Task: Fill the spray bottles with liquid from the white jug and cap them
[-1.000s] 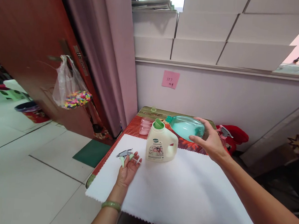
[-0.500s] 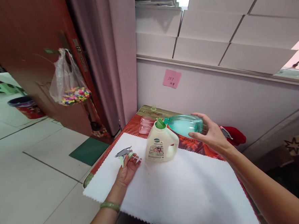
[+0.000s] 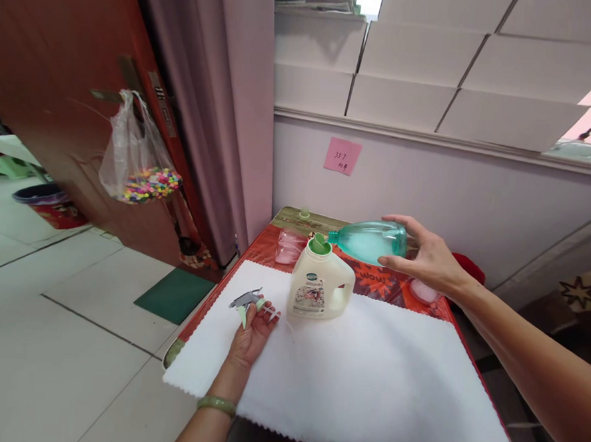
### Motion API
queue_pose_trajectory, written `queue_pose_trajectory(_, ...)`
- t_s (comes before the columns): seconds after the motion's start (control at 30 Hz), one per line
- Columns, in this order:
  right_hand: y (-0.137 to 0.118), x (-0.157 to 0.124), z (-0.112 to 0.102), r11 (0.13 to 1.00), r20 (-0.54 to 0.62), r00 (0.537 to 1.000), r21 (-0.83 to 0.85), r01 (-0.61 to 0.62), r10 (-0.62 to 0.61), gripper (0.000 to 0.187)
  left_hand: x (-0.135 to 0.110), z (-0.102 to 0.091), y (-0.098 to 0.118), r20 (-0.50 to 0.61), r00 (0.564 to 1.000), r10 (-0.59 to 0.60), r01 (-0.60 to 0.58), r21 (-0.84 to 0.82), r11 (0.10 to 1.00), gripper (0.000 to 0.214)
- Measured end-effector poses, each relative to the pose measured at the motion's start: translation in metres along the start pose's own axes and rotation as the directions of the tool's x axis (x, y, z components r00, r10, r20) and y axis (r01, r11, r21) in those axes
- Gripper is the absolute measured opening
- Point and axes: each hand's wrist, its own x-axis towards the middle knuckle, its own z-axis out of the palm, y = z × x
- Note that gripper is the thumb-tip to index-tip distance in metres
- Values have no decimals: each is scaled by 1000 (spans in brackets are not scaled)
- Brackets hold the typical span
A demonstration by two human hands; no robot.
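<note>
My right hand point(image 3: 426, 256) grips a teal plastic bottle point(image 3: 369, 241) tipped on its side, its open neck pointing left at a green funnel point(image 3: 318, 244) that sits in the mouth of a cream jug point(image 3: 320, 283). The jug stands upright on a white cloth point(image 3: 366, 379). My left hand point(image 3: 252, 332) rests palm up on the cloth to the left of the jug, its fingers loosely curled round a grey and green spray trigger head point(image 3: 247, 304). A green bangle is on that wrist.
A clear pink container point(image 3: 288, 246) and a small green cap point(image 3: 303, 213) lie behind the jug on the red-topped table point(image 3: 266, 246). A pink bottle point(image 3: 424, 292) sits under my right hand. A curtain, a door with a hanging bag point(image 3: 139, 165) and tiled floor lie to the left.
The teal bottle has levelled out nearer horizontal and its neck has moved closer to the funnel. My left hand has stayed put with the trigger head.
</note>
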Motion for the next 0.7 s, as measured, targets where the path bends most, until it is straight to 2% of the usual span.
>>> queue_pose_trajectory(0.3,-3,0,-11,992,4,999,-119,38,-38,69,0,1,0,-11,1000,2,-2,8,1000,22)
queue_pose_trajectory(0.7,-13,0,-26,981,-5,994,-162,106,-108,70,1,0,0,2,1000,2,-2,2,1000,20)
